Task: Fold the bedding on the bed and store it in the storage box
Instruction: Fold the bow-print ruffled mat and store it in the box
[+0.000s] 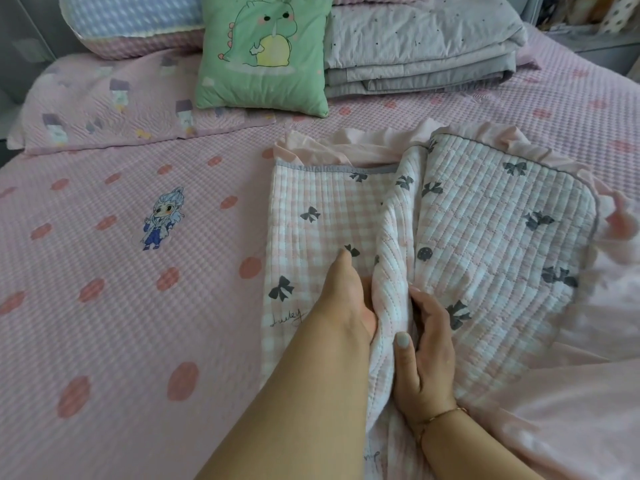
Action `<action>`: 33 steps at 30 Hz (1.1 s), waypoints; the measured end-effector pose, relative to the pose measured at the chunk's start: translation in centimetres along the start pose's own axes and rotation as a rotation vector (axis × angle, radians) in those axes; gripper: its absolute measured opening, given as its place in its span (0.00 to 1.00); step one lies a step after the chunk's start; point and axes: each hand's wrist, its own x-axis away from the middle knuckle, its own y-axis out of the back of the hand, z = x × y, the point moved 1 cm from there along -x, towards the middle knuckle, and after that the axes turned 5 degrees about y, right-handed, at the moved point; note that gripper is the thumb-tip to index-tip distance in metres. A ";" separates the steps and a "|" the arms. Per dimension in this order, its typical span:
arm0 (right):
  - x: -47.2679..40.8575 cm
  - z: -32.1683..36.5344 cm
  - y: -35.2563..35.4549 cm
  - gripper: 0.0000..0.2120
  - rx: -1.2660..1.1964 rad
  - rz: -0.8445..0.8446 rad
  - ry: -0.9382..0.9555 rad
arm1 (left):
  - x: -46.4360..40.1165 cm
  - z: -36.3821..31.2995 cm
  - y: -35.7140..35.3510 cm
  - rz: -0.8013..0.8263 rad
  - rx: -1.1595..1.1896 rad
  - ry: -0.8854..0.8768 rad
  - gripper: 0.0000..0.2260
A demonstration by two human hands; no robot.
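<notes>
A pink-and-white checked quilted cover (491, 230) with grey bows and a pink ruffle lies on the bed's right half, its right part bent over towards the middle. A raised fold (391, 282) runs down its centre. My left hand (346, 292) lies on the flat left part, fingers straight, with the thumb side pressed against the fold. My right hand (422, 348) grips the fold from the right, thumb on the near side and fingers curled behind it. No storage box is in view.
A pink dotted bedspread (138, 271) covers the mattress. At the head lie a flat pink pillow (104, 109), a green dinosaur cushion (263, 53), a blue-and-pink pillow (131, 22) and a stack of folded grey quilts (415, 50). Plain pink fabric (571, 410) bunches at the lower right.
</notes>
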 end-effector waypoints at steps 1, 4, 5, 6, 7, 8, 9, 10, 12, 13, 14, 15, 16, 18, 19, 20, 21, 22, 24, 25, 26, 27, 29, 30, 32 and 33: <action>0.1 0.0 0.0 0.36 0.000 -0.005 -0.003 | 0.3 0.3 -0.2 0.018 -0.004 0.000 0.34; 0.2 0.3 0.1 0.36 -0.002 -0.035 0.009 | 0.8 0.8 -0.3 0.059 0.023 -0.037 0.30; 0.2 0.4 0.2 0.36 0.002 -0.046 0.021 | 0.8 0.9 -0.2 0.062 0.024 -0.059 0.29; 0.2 0.5 0.2 0.35 0.008 -0.055 0.037 | 0.9 0.9 -0.1 0.070 0.025 -0.087 0.28; 0.2 0.7 0.2 0.35 0.016 -0.063 0.055 | 1.1 0.7 0.1 0.074 0.035 -0.118 0.27; 0.2 0.8 0.2 0.34 0.022 -0.069 0.069 | 1.4 0.2 0.2 0.091 0.062 -0.151 0.27; 0.3 0.7 0.2 0.33 0.024 -0.074 0.076 | 1.6 -0.4 0.4 0.113 0.106 -0.188 0.27; 0.4 0.6 0.2 0.32 0.024 -0.079 0.076 | 1.7 -1.2 0.7 0.130 0.154 -0.231 0.26; 0.4 0.5 0.2 0.32 0.032 -0.085 0.058 | 2.0 -2.6 1.4 0.119 0.217 -0.309 0.25; 0.4 0.5 0.2 0.32 0.035 -0.084 0.046 | 1.9 -3.1 1.9 0.096 0.228 -0.337 0.24; 0.4 0.5 0.1 0.32 0.039 -0.083 0.039 | 1.5 -3.3 2.4 0.069 0.228 -0.350 0.24; 0.4 0.4 0.0 0.32 0.041 -0.079 0.036 | 1.1 -3.3 2.9 0.046 0.223 -0.351 0.24; 0.4 0.4 0.0 0.32 0.039 -0.073 0.038 | 0.8 -3.3 3.2 0.034 0.216 -0.336 0.23; 0.4 0.3 0.0 0.32 0.034 -0.059 0.040 | 0.2 -3.0 2.9 0.041 0.129 -0.264 0.22; 0.4 0.2 0.0 0.32 0.038 -0.054 0.043 | 0.0 -2.7 2.6 0.043 0.057 -0.229 0.23; 0.5 0.2 0.0 0.32 0.044 -0.054 0.048 | -0.2 -2.6 2.2 0.015 -0.021 -0.217 0.22; 0.5 0.2 0.0 0.32 0.050 -0.056 0.052 | -0.6 -2.6 2.0 -0.020 -0.080 -0.247 0.19; 0.4 0.3 0.0 0.32 0.049 -0.061 0.058 | -0.9 -3.0 1.8 -0.057 -0.130 -0.322 0.17; 0.3 0.5 0.1 0.32 0.036 -0.083 0.064 | -0.6 -4.6 2.4 -0.149 -0.144 -0.500 0.17; 0.3 0.6 0.2 0.32 0.026 -0.103 0.080 | -0.1 -5.8 3.0 -0.198 -0.127 -0.589 0.16; 0.3 0.6 0.2 0.31 0.016 -0.126 0.107 | 0.2 -7.1 4.0 -0.264 -0.117 -0.670 0.13; 0.3 0.7 0.2 0.30 0.007 -0.136 0.129 | 0.7 -8.1 5.3 -0.326 -0.120 -0.727 0.10; 0.4 0.7 0.1 0.30 0.021 -0.113 0.121 | 0.6 -8.7 7.5 -0.405 -0.188 -0.759 0.07; 0.3 0.6 0.1 0.31 0.037 -0.090 0.102 | 0.1 -8.7 8.2 -0.420 -0.207 -0.769 0.06; 0.3 0.4 -0.1 0.31 0.088 -0.044 0.074 | -1.4 -7.9 9.2 -0.423 -0.225 -0.712 0.09; 0.2 0.2 -0.1 0.32 0.109 -0.028 0.074 | -1.7 -7.3 9.1 -0.422 -0.252 -0.660 0.15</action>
